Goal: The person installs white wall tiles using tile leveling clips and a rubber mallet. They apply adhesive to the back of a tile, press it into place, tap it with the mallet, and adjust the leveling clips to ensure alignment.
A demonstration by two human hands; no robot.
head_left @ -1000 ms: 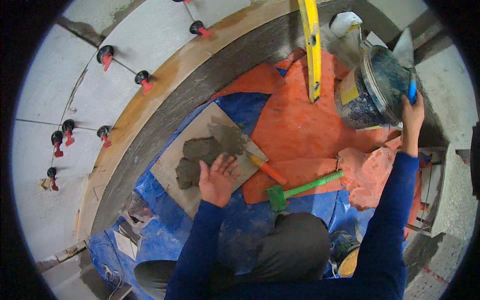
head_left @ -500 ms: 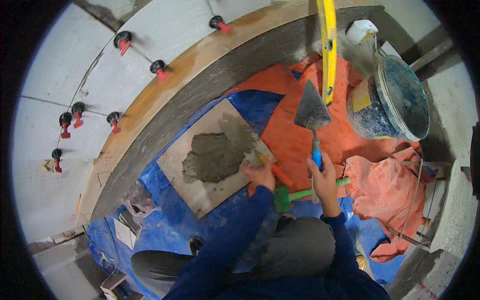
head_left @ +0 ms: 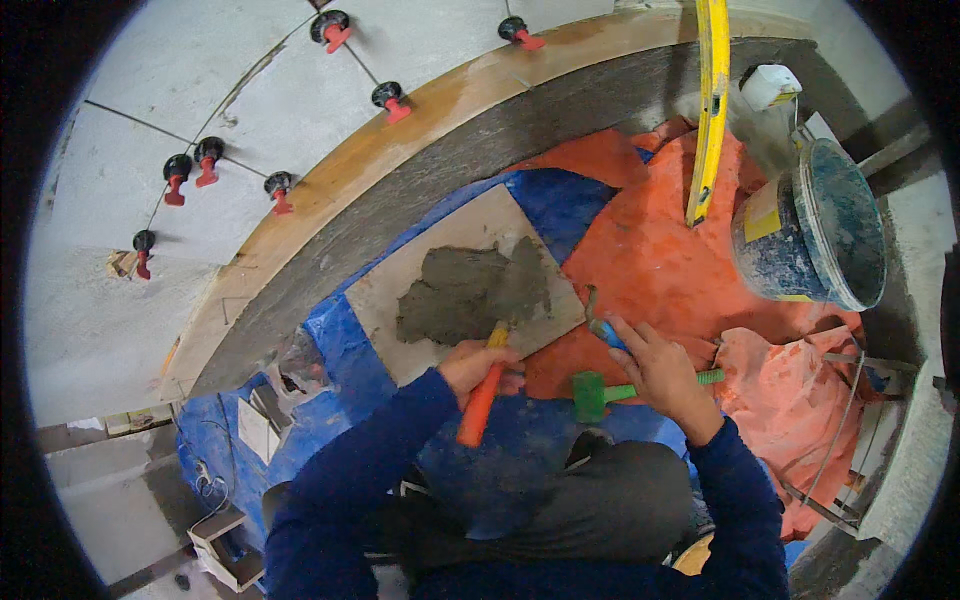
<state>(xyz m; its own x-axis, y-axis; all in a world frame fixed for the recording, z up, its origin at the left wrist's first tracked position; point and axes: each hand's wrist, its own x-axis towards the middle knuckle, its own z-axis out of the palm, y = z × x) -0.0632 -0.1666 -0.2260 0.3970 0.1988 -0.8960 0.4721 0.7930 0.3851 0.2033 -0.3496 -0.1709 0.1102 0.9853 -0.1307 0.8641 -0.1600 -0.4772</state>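
Left grip (head_left: 482,367) clasps the orange handle (head_left: 480,412), right grip (head_left: 660,372) the blue handle (head_left: 607,334); better keep the mortar (head_left: 455,290) well inside the board (head_left: 374,302).

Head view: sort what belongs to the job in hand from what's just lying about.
Seemingly in use:
orange-handled trowel, left hand
blue-handled trowel, right hand
grey mortar
square board beneath it

Seemingly lying about:
green mallet
yellow spirit level
stained bucket
crumpled orange sheet
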